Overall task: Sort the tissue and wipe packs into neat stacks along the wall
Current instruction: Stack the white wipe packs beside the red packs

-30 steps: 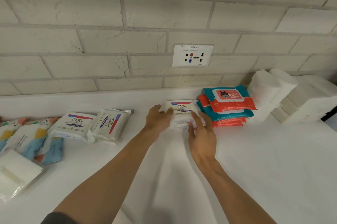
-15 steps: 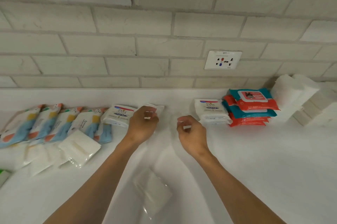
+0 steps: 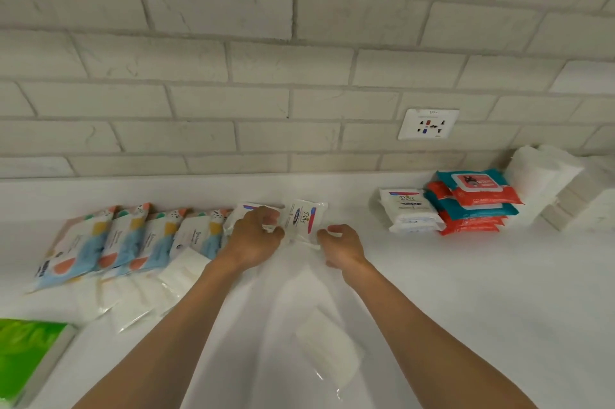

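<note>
Left hand [image 3: 254, 235] closes on a Dove pack [image 3: 244, 215]; right hand [image 3: 342, 244], fingers curled, grip unclear, touches the next Dove pack [image 3: 302, 217] mid-counter by the wall. Best to square both flat, then carry them right onto the Dove stack [image 3: 407, 210].

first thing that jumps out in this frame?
Both hands meet mid-counter at the wall: the left hand and right hand close around a Dove pack. To the right, a red-and-teal wipe stack pops beside a finished Dove stack; a bright green pack sits bottom left.
</note>
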`<action>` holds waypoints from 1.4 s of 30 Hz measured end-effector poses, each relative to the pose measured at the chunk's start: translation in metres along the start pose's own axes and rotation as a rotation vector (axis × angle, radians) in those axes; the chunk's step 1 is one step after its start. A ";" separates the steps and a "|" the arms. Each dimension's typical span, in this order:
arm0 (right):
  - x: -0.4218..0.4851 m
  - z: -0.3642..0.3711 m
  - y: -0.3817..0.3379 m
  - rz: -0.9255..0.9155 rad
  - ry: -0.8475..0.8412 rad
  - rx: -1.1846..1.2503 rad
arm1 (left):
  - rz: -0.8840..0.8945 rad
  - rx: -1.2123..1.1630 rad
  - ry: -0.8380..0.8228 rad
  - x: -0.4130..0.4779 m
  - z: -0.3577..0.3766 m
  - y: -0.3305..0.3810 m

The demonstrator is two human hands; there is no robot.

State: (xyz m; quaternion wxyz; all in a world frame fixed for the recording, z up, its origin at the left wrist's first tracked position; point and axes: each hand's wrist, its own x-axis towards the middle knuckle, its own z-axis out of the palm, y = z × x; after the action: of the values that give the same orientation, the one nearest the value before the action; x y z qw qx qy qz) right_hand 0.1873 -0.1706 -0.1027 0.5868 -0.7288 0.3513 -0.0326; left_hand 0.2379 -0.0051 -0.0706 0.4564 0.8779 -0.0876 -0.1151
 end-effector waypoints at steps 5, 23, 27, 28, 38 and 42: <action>0.009 0.023 -0.008 0.046 -0.016 0.071 | -0.078 -0.054 -0.081 0.012 0.010 -0.001; 0.027 0.034 -0.006 0.157 0.035 0.305 | -0.161 -0.328 -0.076 0.020 0.030 -0.019; 0.021 0.036 -0.002 0.172 0.027 0.500 | -0.161 -0.342 -0.081 0.020 0.027 -0.022; 0.019 0.035 -0.001 0.177 0.031 0.543 | -0.153 -0.327 -0.080 0.021 0.024 -0.023; -0.017 0.015 -0.003 0.098 0.065 0.837 | -0.059 0.162 0.212 0.049 -0.009 -0.035; -0.026 0.007 -0.003 0.052 0.068 0.843 | -0.153 0.484 0.063 0.058 -0.008 -0.036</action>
State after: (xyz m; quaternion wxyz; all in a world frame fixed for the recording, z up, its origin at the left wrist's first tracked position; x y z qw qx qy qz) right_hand 0.1724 -0.1505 -0.0929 0.8222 -0.4145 0.3447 -0.1824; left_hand 0.2976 0.0062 -0.1027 0.2256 0.9688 -0.0317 -0.0974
